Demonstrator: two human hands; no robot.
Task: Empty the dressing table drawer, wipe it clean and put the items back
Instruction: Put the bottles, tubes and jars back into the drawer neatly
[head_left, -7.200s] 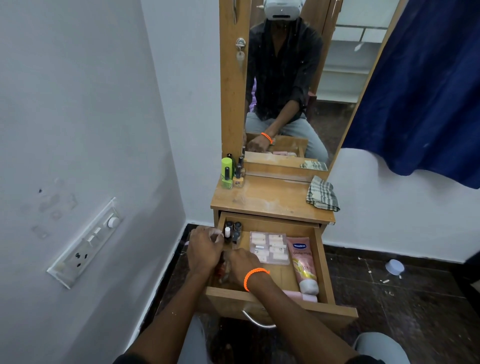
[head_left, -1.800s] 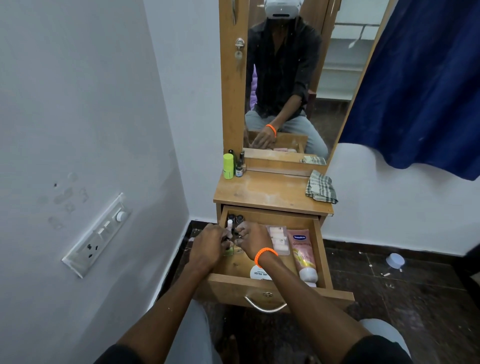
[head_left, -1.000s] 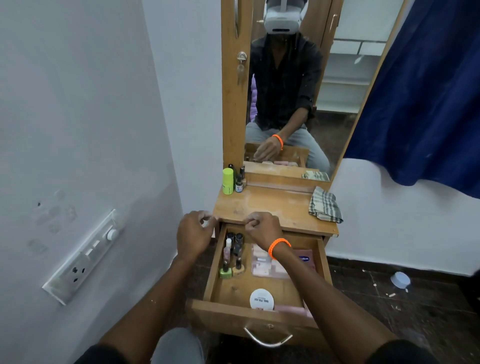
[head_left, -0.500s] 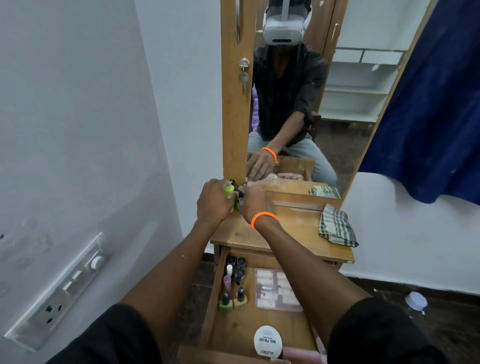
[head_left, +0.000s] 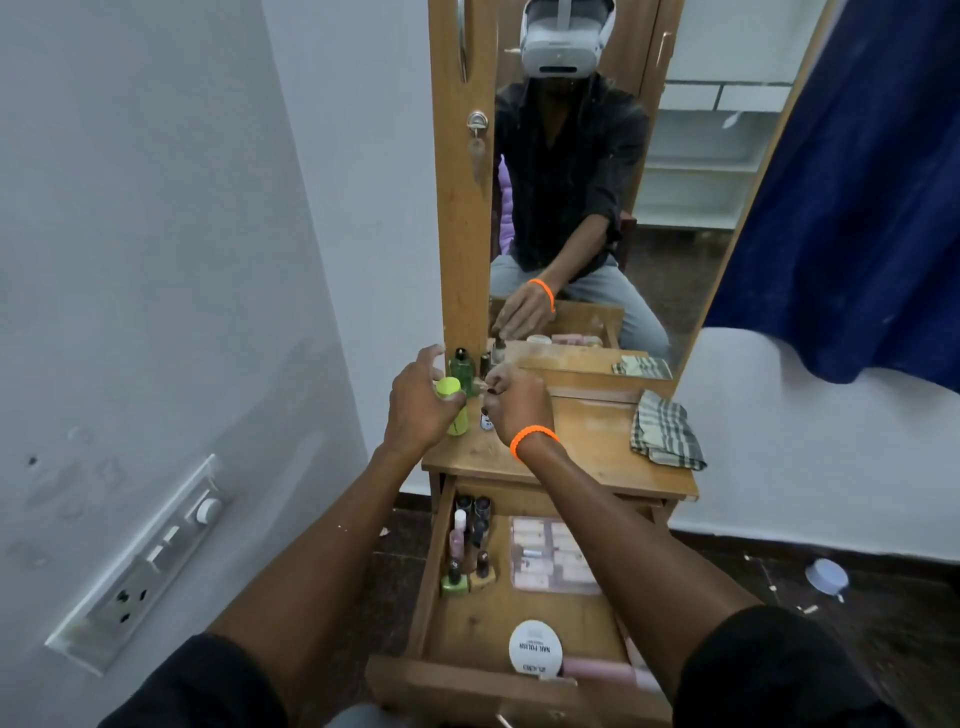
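On the back left of the dressing table top, my left hand grips a lime green bottle. Just to its right, my right hand, with an orange wristband, pinches the cap of a small nail polish bottle. A dark green bottle stands behind them by the mirror. Below, the drawer is pulled open. It holds several nail polish bottles along its left side, a clear plastic box, a round white tin and a pink tube.
A checked cloth lies crumpled on the right of the table top. The mirror rises behind it. A white wall with a switch panel is close on the left, and a blue curtain hangs at the right. A small blue lid lies on the floor.
Both hands left the drawer's nail polish bottles and rose to the back left of the table top. They now hold the lime bottle and the small bottle there.
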